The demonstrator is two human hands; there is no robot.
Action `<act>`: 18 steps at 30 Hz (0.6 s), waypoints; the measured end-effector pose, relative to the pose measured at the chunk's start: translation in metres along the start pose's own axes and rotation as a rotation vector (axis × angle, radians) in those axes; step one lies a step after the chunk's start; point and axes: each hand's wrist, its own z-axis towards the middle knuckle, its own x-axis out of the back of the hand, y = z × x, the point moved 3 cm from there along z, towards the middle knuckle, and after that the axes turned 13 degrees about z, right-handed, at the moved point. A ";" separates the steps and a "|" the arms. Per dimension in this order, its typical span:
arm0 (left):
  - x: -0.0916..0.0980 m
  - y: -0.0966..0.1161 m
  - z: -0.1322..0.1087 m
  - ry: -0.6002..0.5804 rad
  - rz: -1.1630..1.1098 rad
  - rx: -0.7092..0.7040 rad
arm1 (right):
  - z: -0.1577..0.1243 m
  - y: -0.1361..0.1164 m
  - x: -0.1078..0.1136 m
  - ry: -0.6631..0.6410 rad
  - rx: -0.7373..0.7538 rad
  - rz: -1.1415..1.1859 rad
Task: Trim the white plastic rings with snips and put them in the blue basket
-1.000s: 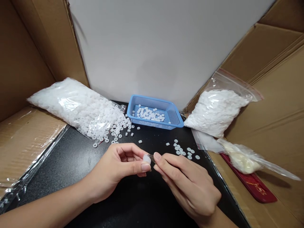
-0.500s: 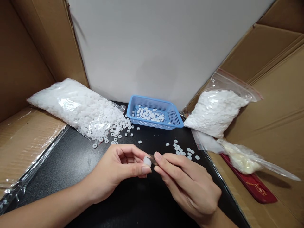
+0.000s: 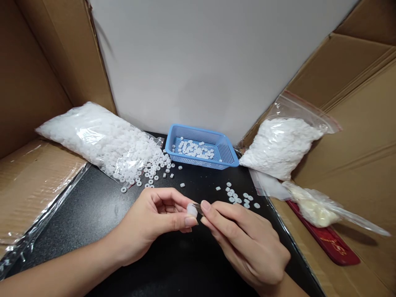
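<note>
Between thumb and fingers, my left hand (image 3: 157, 216) pinches a small white, translucent rubber piece (image 3: 192, 210). It looks like the ring-shaped grommets lying about, though the fingers cover part of it. My right hand (image 3: 244, 239) is closed on a thin metal blade (image 3: 198, 208), held between thumb and forefinger. The blade's tip touches the upper edge of the white piece; how far it goes in I cannot tell. Loose white grommets (image 3: 234, 196) lie on the black tabletop just beyond my right hand.
A blue perforated basket (image 3: 202, 163) holding several white rings stands at the back. To the left, a clear bag (image 3: 93, 136) spills rings onto the table. At the right are a bag of white pieces (image 3: 278, 144), a smaller bag (image 3: 315, 206) and a red case (image 3: 340, 247). Cardboard walls flank the table.
The blade and my right hand have shifted very slightly against the white piece. My left hand keeps the same hold.
</note>
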 end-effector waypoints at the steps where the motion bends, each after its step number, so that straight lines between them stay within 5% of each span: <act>1: 0.000 0.000 0.000 -0.003 0.004 0.002 | 0.000 0.000 0.000 -0.004 0.002 -0.001; 18: 0.005 0.019 0.001 -0.094 0.218 0.001 | 0.002 0.000 0.005 -0.123 0.041 -0.024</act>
